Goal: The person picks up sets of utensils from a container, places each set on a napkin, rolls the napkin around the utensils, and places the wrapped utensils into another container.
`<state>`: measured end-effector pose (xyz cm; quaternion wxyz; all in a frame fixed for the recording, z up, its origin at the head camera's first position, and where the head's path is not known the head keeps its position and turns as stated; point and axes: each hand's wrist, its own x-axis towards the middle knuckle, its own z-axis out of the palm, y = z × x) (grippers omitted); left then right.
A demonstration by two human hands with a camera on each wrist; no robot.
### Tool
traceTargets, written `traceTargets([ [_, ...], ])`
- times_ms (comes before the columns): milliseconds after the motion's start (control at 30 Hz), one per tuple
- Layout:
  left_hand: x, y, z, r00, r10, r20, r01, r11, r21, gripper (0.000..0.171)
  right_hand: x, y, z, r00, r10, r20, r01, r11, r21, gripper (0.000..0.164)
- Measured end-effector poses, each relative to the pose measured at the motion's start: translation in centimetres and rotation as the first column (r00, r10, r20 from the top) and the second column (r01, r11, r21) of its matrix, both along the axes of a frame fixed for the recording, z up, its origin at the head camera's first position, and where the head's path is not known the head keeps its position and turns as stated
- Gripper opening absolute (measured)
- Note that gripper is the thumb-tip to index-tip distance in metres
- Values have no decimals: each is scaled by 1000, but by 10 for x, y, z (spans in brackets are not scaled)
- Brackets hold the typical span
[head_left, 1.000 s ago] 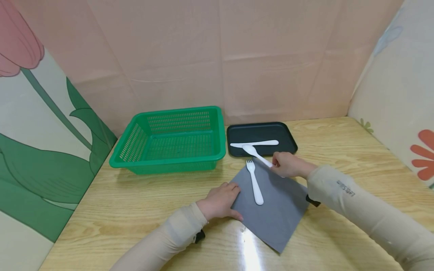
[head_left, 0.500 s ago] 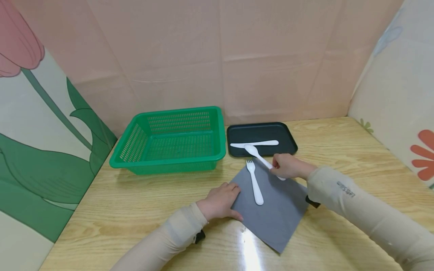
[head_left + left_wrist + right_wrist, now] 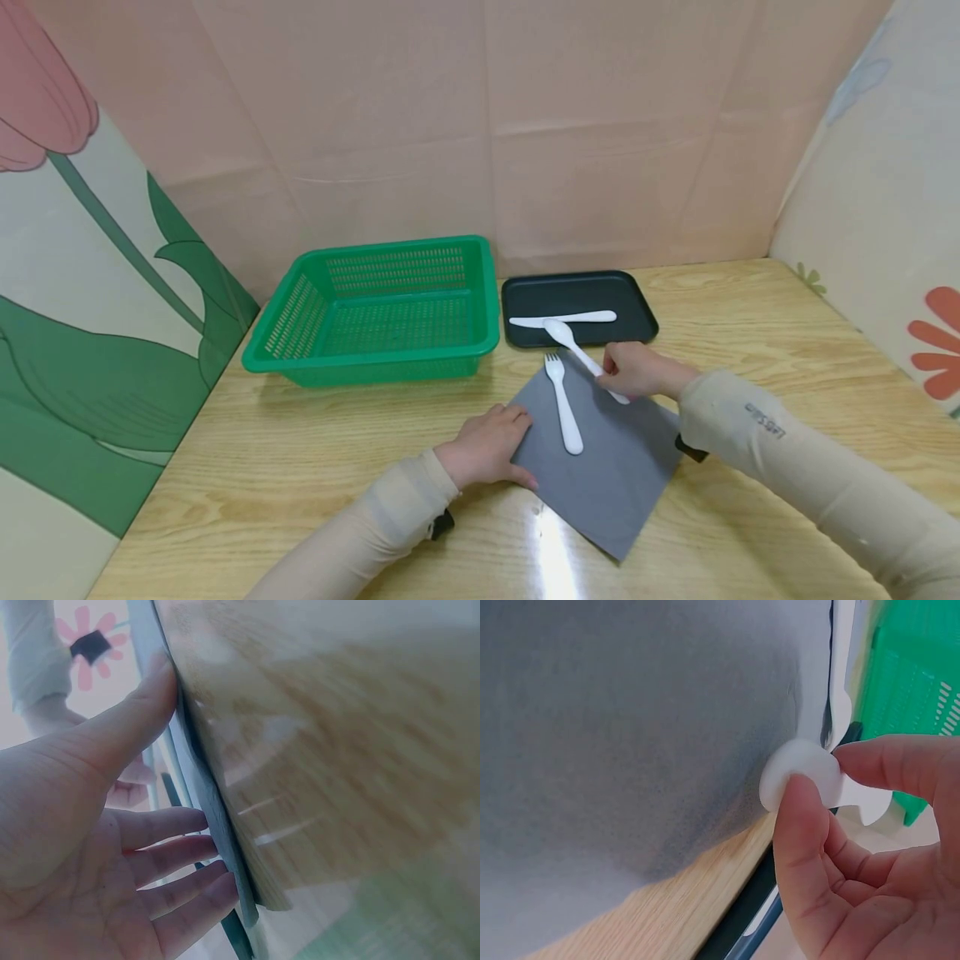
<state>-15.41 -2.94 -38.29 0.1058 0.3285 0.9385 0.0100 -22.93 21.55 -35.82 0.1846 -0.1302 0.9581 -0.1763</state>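
My right hand (image 3: 637,369) pinches a white spoon (image 3: 583,358) by its handle between thumb and fingers; the handle end (image 3: 804,761) shows rounded in the right wrist view. The spoon slants over the far part of a grey cloth (image 3: 600,483), its bowl overlapping the near edge of a black tray (image 3: 577,289). On the cloth lies a white fork (image 3: 564,407), tines pointing away. With its fingers extended and thumb apart, my left hand (image 3: 486,447) rests at the cloth's left edge. A white knife (image 3: 588,317) lies across the tray.
Left of the tray stands a green basket (image 3: 375,362) with slotted sides. The wooden table (image 3: 360,433) meets a pink backdrop (image 3: 375,125) at the back, with flower-printed panels on both sides.
My right hand has shifted slightly toward me, and the spoon has slid a little right and nearer with it. The left hand, cloth and fork keep their places.
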Motion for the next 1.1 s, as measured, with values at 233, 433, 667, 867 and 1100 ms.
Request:
traceTargets([
  [233,0,0,0,1000,-1,1,1,1000,1,84,0,0,-1,999,-23,34,23,1000,-7,21],
  [433,0,0,-1,1000,-2,3,2,1000,-1,84,2,-1,-1,999,-20,36,20,1000,-22,20],
  [667,-1,0,0,1000,-3,3,3,1000,-2,84,4,-3,-1,999,-24,44,25,999,-27,21],
  [867,-1,0,0,1000,-4,4,4,1000,-2,84,4,-3,-2,998,-27,51,29,999,-25,21],
  [1100,-1,0,0,1000,-6,7,6,1000,-5,84,6,-4,-3,998,-31,60,33,999,-32,21],
])
